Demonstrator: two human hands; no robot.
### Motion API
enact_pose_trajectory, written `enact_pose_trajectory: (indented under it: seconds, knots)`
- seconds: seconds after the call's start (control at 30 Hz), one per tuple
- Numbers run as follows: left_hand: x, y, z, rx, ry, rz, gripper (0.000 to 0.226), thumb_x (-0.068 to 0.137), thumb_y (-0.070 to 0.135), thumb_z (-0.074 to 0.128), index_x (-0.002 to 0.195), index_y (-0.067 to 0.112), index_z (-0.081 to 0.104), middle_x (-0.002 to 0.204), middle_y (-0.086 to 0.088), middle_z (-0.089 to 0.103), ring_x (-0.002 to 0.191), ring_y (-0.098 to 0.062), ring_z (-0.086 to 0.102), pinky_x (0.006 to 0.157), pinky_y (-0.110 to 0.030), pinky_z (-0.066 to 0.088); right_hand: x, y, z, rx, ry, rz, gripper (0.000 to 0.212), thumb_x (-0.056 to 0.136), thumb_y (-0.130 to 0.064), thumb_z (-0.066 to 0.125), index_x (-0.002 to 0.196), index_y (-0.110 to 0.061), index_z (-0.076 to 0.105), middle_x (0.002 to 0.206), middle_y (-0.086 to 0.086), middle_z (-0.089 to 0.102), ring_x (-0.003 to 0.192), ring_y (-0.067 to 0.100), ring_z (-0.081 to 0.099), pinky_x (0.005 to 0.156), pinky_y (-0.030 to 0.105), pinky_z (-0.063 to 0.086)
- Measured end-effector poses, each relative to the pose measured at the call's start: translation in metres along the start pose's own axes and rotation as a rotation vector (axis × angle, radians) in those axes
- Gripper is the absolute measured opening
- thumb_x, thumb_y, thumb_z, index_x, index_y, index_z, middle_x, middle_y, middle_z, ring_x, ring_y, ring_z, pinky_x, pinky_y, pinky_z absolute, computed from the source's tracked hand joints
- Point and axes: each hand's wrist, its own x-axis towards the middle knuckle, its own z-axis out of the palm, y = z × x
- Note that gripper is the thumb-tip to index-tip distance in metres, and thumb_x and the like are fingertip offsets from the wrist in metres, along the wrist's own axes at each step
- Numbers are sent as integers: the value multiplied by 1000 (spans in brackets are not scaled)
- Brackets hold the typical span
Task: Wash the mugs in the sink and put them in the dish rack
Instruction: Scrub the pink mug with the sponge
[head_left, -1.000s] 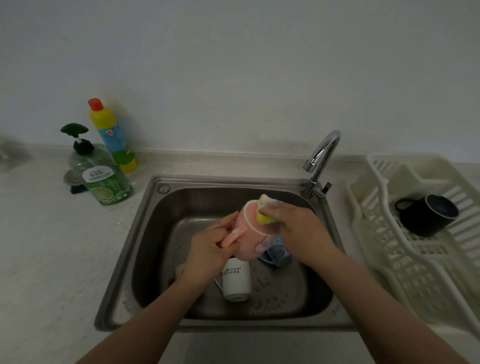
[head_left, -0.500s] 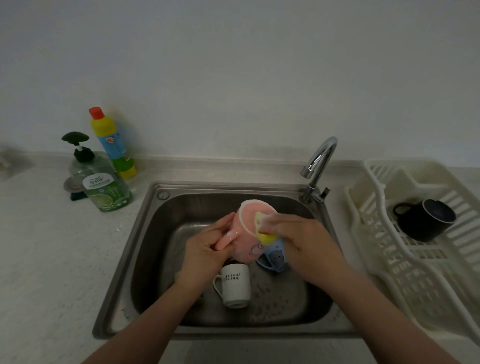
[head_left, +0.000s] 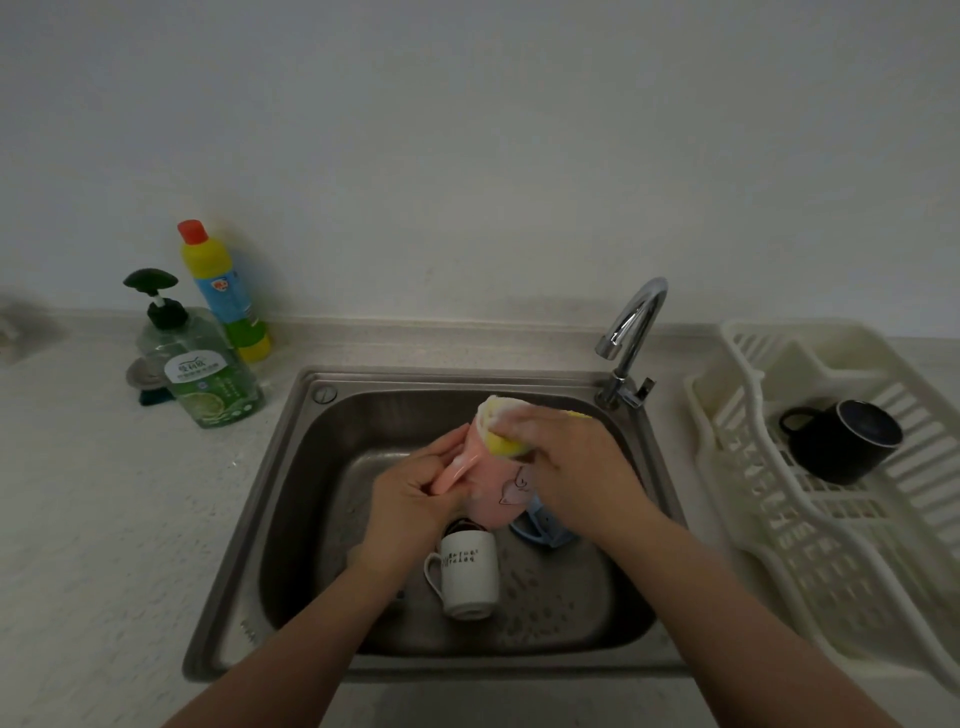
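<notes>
My left hand (head_left: 415, 493) grips the handle of a pink mug (head_left: 501, 488) held above the steel sink (head_left: 291, 499). My right hand (head_left: 571, 467) presses a yellow sponge (head_left: 504, 439) against the mug's rim. Below them a white mug (head_left: 467, 574) lies on its side on the sink floor. A blue mug (head_left: 545, 530) is partly hidden under my right wrist. A black mug (head_left: 847, 441) lies on its side in the white dish rack (head_left: 810, 545) at the right.
The tap (head_left: 631, 338) stands at the sink's back right corner, close to my right hand. A green soap pump bottle (head_left: 200, 358) and a yellow-and-blue bottle (head_left: 223, 291) stand on the counter at the back left.
The sponge has shifted across the pink mug's mouth to the rim, and the mug has tilted a little. The view has dropped slightly. The other mugs have not moved.
</notes>
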Motion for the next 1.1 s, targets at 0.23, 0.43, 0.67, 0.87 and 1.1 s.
enact_pose_trajectory:
  seconds: [0.23, 0.43, 0.67, 0.87, 1.1]
  knots:
    - [-1, 5, -1, -32, -42, 18, 31, 75, -11, 72, 85, 18, 75, 126, 5, 66, 109, -3, 65, 83, -18, 55, -3, 13, -2, -10, 27, 75, 41, 94, -6, 51, 131, -22, 61, 139, -4, 54, 128, 12, 49, 112, 34, 36]
    - [0, -1, -4, -51, -10, -18, 34, 77, -8, 72, 104, 13, 75, 126, 11, 66, 110, -3, 64, 85, -19, 55, -28, 23, -6, 27, 32, 40, 43, 87, -2, 54, 123, -20, 67, 134, -1, 59, 125, 14, 54, 108, 37, 43]
    - [4, 4, 3, -96, -18, -33, 32, 78, -7, 71, 109, 2, 73, 124, 8, 68, 102, -8, 69, 77, -19, 56, -12, 7, -5, -10, -2, -49, 44, 85, -15, 46, 124, -20, 66, 132, -2, 61, 121, 11, 55, 106, 29, 42]
    - [2, 6, 5, -98, -60, -8, 30, 77, -14, 69, 82, 16, 72, 120, 5, 69, 103, -7, 68, 77, -18, 56, 0, 17, -10, -11, 25, 80, 36, 95, -13, 55, 127, -27, 64, 134, -8, 57, 124, 10, 52, 108, 31, 41]
    - [3, 2, 8, -163, -13, -85, 32, 78, -15, 67, 69, 16, 69, 117, 4, 71, 95, -9, 71, 71, -21, 57, -14, 24, -23, 5, 52, 131, 41, 89, 0, 54, 119, -24, 69, 129, -7, 61, 121, 9, 55, 107, 22, 39]
